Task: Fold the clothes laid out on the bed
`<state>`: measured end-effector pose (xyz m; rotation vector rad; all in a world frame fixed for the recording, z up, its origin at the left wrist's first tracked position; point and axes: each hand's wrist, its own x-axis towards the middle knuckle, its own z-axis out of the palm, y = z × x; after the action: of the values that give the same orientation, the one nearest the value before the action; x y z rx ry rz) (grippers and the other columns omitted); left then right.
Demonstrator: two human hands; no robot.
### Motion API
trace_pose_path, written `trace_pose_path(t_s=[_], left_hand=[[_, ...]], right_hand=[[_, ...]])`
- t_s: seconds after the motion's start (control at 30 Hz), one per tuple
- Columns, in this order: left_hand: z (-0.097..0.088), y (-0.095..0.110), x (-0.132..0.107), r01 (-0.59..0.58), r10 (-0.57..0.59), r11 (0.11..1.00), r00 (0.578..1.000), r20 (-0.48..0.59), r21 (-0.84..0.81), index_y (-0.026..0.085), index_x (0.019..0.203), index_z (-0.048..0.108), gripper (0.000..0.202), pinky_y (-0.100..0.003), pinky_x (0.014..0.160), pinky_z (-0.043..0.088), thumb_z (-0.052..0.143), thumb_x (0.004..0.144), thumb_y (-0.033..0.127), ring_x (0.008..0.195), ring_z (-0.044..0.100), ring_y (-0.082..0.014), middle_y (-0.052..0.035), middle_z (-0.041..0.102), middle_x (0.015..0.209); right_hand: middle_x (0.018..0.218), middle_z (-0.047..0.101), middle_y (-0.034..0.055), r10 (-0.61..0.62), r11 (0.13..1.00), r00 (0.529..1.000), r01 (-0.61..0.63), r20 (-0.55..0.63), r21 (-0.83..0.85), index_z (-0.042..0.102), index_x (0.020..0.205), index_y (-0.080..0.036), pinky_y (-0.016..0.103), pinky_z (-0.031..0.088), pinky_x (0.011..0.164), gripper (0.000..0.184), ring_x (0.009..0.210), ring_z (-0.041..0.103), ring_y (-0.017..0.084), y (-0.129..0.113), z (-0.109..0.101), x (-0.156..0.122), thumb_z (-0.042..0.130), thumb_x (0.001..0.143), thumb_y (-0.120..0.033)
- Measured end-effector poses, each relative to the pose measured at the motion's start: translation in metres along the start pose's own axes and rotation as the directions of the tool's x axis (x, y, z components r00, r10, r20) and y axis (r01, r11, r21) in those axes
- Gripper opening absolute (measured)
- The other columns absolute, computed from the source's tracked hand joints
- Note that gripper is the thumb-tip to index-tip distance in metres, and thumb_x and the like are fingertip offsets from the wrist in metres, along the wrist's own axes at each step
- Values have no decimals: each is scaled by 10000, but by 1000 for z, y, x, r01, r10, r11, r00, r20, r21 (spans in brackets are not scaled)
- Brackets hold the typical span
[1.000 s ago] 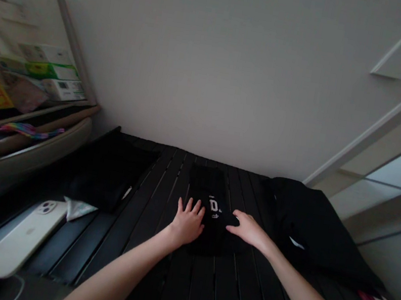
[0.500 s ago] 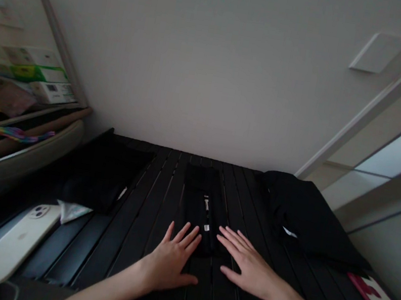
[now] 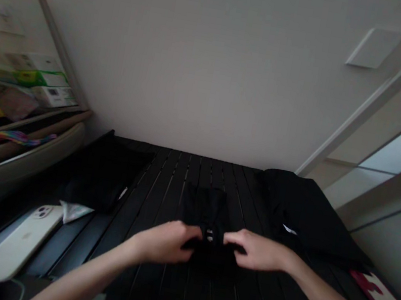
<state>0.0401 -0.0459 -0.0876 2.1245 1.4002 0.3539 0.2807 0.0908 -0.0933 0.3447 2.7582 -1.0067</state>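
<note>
Folded black garment (image 3: 209, 213): on the slatted black table (image 3: 176, 177), directly between the hands, its long axis running away from the person
Left hand (image 3: 165, 241): fingers curled in, seeming to pinch the garment's near left edge
Right hand (image 3: 258, 252): curled likewise on the near right edge, about as close
Beside: white smartphone (image 3: 15, 247) far left, black cloth (image 3: 308, 219) right

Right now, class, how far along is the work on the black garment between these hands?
Done: a flat, seemingly folded black cloth bundle lies left on the black slatted table. In hand: the left hand and right hand grip the black garment with white print. Left: the rumpled black cloth at right looks unfolded.
</note>
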Motion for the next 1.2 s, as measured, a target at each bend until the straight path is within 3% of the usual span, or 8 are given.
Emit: trace_pose_path(t_s=[0.1,0.27,0.4,0.53,0.63,0.8,1.03,1.2], left_hand=[[-20,-32,40,56,-81,995,942,-325,-86,195,1142,570,328,-278,872,491,515,821,150,997,638,-175,-60,671,1091],[6,-70,83,389,-310,919,617,-724,-62,194,1456,280,534,-486,1057,348,392,936,250,1331,400,-272,-147,444,1435],[53,-72,80,482,-283,857,733,-618,179,254,1483,264,559,-580,1125,161,384,950,378,1444,125,-320,-77,302,1537],[72,-68,75,503,-333,820,807,-487,272,230,1476,301,570,-620,1116,135,366,946,430,1435,145,-345,-70,300,1537],[65,-63,74,573,-393,782,759,-520,245,224,1443,370,525,-598,1102,197,351,950,405,1421,190,-346,-73,319,1529],[48,-63,73,767,-482,615,550,-682,184,95,1212,582,408,-537,1064,269,405,924,323,1314,348,-355,-194,504,1340],[37,-62,90,782,-646,623,536,-543,32,122,968,642,212,-375,847,443,514,862,254,1140,505,-317,-174,573,1173],[33,-54,103,723,-734,643,490,-470,-252,174,943,595,123,-289,766,447,529,863,241,953,630,-223,-118,656,1018]], right_hand=[[954,673,55,131,991,942,-116,-310,65,628,1023,-182,289,468,768,267,856,627,180,26,-27,28,469,809,-171],[1468,383,172,301,885,573,-465,-763,0,359,1432,-182,495,339,1043,624,1321,392,311,62,-11,71,451,892,-481],[1581,183,46,246,846,710,-489,-660,-212,243,1494,-297,548,137,1130,570,1439,154,271,78,36,83,253,963,-504],[1587,156,6,318,841,786,-492,-531,-225,195,1498,-348,586,107,1117,557,1441,144,267,87,61,85,180,970,-523],[1568,228,47,341,813,719,-549,-606,-193,271,1481,-307,574,172,1093,559,1405,225,285,87,58,82,218,966,-519],[1171,580,189,432,685,512,-722,-742,-99,643,1090,-132,458,362,918,410,1139,458,321,80,45,76,427,922,-437],[1068,622,117,625,684,496,-720,-602,117,652,848,-168,397,375,831,171,1093,509,297,81,29,91,563,851,-314],[1034,668,121,633,698,503,-700,-589,151,560,1082,-136,425,344,875,277,998,609,257,74,21,88,577,823,-236]])
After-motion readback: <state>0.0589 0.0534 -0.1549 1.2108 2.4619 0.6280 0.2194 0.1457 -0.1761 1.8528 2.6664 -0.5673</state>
